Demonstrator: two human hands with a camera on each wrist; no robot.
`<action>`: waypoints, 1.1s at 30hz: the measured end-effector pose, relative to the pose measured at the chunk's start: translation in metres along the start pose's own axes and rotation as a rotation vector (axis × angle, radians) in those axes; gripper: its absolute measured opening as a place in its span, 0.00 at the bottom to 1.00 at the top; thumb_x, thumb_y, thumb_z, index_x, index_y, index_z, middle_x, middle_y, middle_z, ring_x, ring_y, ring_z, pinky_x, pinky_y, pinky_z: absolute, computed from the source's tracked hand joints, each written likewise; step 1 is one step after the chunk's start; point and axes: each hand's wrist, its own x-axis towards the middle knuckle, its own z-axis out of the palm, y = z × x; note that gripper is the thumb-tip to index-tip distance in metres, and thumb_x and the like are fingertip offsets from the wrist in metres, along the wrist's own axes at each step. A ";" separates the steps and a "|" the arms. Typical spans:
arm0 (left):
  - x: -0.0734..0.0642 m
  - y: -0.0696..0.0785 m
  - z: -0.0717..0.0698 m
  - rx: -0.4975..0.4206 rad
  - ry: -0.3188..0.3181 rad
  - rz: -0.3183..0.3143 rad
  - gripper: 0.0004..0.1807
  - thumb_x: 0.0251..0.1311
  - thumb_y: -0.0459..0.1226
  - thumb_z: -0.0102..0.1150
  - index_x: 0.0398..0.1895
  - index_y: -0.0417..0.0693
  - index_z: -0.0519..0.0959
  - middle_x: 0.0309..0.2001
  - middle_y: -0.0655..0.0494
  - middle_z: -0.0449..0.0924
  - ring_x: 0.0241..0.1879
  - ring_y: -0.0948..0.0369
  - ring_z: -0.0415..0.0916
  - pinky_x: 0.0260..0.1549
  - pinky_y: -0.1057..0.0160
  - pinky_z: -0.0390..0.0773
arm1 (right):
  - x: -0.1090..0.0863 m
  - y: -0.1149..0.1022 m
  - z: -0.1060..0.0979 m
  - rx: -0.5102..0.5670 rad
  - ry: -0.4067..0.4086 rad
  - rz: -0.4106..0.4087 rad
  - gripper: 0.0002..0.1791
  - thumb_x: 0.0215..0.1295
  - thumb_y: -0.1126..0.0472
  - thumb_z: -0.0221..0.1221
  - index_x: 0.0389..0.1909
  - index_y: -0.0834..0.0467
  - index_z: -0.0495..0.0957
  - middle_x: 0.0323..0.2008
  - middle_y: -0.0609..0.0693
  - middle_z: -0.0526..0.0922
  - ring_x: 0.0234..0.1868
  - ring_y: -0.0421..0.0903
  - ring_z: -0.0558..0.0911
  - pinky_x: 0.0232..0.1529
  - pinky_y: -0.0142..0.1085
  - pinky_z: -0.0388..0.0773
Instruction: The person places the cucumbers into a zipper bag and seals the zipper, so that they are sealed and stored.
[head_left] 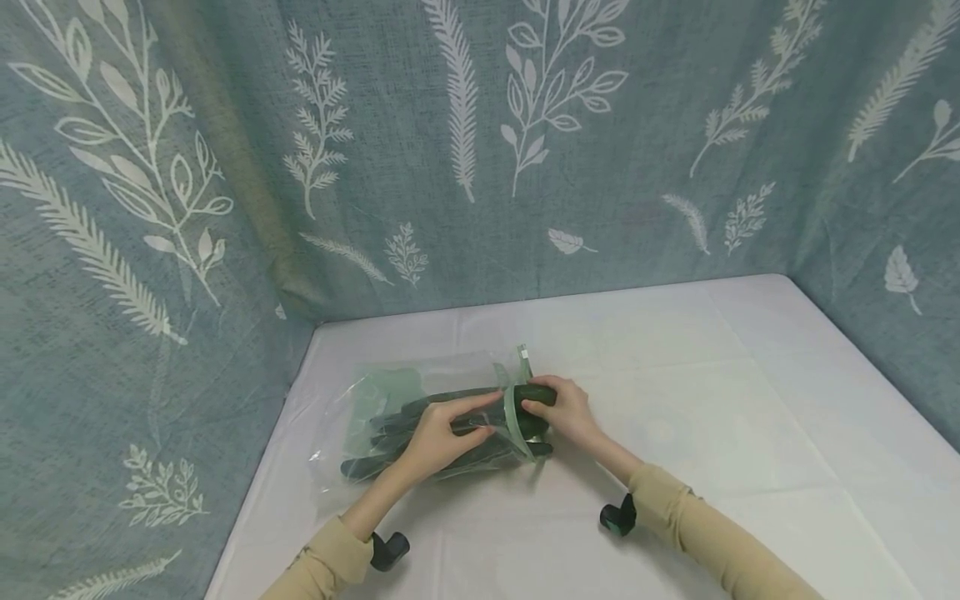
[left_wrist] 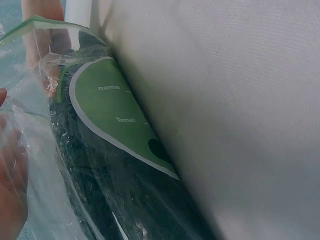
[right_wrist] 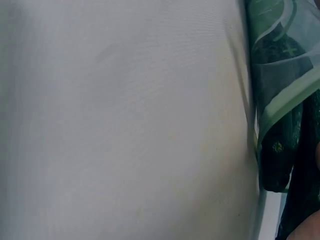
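A clear zip bag (head_left: pixel 386 390) with a green label and pale green zip strip lies on its side, several dark green cucumbers (head_left: pixel 363 467) inside. My left hand (head_left: pixel 435 437) holds the bag near its mouth, thumb and index finger spread across the film. At the mouth, my right hand (head_left: pixel 568 410) grips the end of a cucumber (head_left: pixel 538 393) that sticks out past the zip strip. The right wrist view shows another cucumber (right_wrist: pixel 277 155) protruding beside it. In the left wrist view, crinkled film lies in front of the left hand (left_wrist: pixel 12 185).
The bag rests on a table with a white cloth (head_left: pixel 675 400). A blue-green leaf-patterned curtain (head_left: pixel 465 233) hangs behind the table and along its sides. Dark wrist devices (head_left: pixel 392 552) hang below both sleeves.
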 end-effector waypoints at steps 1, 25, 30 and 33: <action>0.000 0.000 0.000 -0.002 -0.001 0.001 0.24 0.56 0.32 0.64 0.59 0.47 0.76 0.56 0.50 0.79 0.22 0.71 0.68 0.26 0.73 0.74 | 0.000 0.000 0.001 0.005 0.003 0.000 0.22 0.54 0.61 0.68 0.50 0.63 0.79 0.48 0.62 0.83 0.51 0.59 0.80 0.53 0.53 0.77; 0.002 0.028 -0.006 0.024 0.022 -0.019 0.22 0.53 0.26 0.63 0.55 0.35 0.77 0.53 0.43 0.80 0.42 0.52 0.82 0.35 0.72 0.76 | 0.011 -0.016 0.028 -0.050 0.053 -0.160 0.18 0.48 0.62 0.71 0.41 0.64 0.81 0.40 0.60 0.86 0.46 0.60 0.82 0.52 0.60 0.74; 0.000 0.007 -0.001 0.006 0.028 -0.022 0.24 0.54 0.29 0.64 0.57 0.42 0.76 0.54 0.47 0.80 0.23 0.65 0.73 0.29 0.74 0.74 | 0.016 -0.017 0.036 -0.034 0.077 -0.198 0.19 0.47 0.60 0.71 0.42 0.62 0.82 0.40 0.59 0.86 0.43 0.56 0.84 0.48 0.57 0.76; 0.000 0.003 -0.001 -0.007 0.023 -0.013 0.24 0.55 0.31 0.64 0.58 0.45 0.76 0.54 0.48 0.81 0.12 0.74 0.56 0.21 0.75 0.71 | 0.019 -0.018 0.040 -0.017 0.065 -0.176 0.20 0.48 0.61 0.71 0.43 0.62 0.82 0.31 0.59 0.85 0.26 0.46 0.79 0.35 0.45 0.78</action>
